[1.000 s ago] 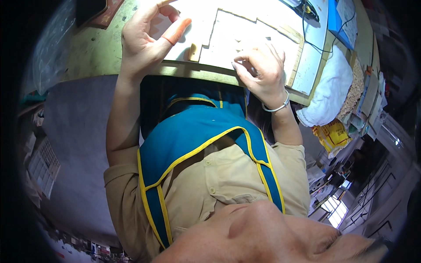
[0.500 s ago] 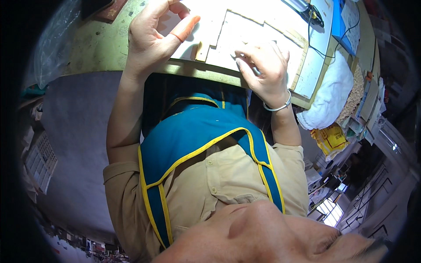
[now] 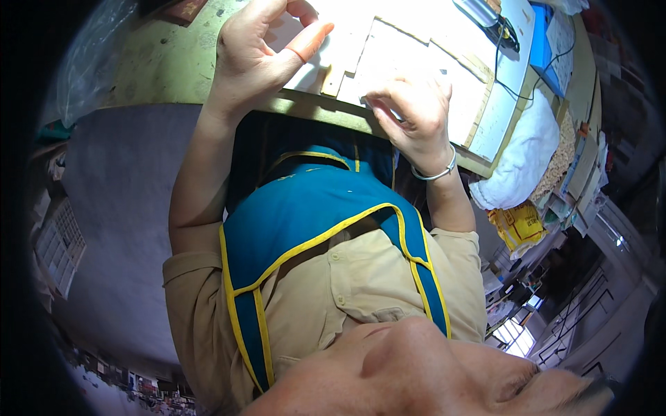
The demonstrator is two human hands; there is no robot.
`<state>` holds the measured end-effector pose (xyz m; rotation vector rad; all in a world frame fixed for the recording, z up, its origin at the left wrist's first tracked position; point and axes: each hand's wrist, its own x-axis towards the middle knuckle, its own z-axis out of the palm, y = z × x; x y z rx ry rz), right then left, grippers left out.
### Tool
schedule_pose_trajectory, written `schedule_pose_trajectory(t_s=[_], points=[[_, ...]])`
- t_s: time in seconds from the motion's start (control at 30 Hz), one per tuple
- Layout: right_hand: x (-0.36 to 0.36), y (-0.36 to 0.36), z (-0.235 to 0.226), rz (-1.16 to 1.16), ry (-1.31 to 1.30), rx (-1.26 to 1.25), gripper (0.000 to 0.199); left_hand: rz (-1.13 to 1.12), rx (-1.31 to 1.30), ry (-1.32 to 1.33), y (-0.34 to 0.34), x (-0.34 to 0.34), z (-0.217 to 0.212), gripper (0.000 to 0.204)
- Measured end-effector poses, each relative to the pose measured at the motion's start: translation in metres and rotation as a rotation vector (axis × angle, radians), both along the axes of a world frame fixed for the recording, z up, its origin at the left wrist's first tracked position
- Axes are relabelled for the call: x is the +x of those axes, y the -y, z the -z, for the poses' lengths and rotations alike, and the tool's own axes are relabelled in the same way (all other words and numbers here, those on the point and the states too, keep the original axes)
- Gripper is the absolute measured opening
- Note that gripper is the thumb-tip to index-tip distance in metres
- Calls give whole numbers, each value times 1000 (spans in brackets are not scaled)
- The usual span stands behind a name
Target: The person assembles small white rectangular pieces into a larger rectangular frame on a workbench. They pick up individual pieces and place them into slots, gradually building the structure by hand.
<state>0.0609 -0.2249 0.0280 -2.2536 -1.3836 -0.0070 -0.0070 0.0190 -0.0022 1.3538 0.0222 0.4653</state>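
Nearest is the wearer's body, in a teal cloth apron with yellow trim [image 3: 312,215] over a beige button-front shirt [image 3: 374,277]. Past it runs the near edge of a pale green, stained counter [image 3: 163,69]. Above that edge, toward the near right corner, is the right hand [image 3: 415,107], with a silver bracelet [image 3: 436,172] at its wrist; its fingers curl toward the thumb, and whether they hold anything cannot be told. The left hand [image 3: 258,59], wearing an orange thumb cover [image 3: 306,43], is farther left, thumb and forefinger bent into a loose arch; glare and the picture's border hide whether it grips something. Between the hands, by the near edge, lies a small tan oblong block [image 3: 332,80]. Beside it, reaching under the right hand, is a flat white panel with stepped brown edges [image 3: 395,45], washed out by light. A bunched white cloth [image 3: 520,159] sits by the right edge. Toward the far right corner are a silver cylindrical tool with a black cord [image 3: 477,10] and a flat blue object [image 3: 544,52].
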Motion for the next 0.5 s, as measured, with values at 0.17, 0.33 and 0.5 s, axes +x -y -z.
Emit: schedule_pose_trajectory(t_s=[0.17, 0.33, 0.5], points=[[1, 2, 2, -21, -13, -5, 18, -26, 90, -28, -1, -1, 4, 25], [0, -2, 10, -3, -107, -14, 18, -23, 49, -37, 0, -1, 4, 23], [1, -11, 6, -22, -24, -38, 17, -53, 91, -26, 1, 0, 2, 22]])
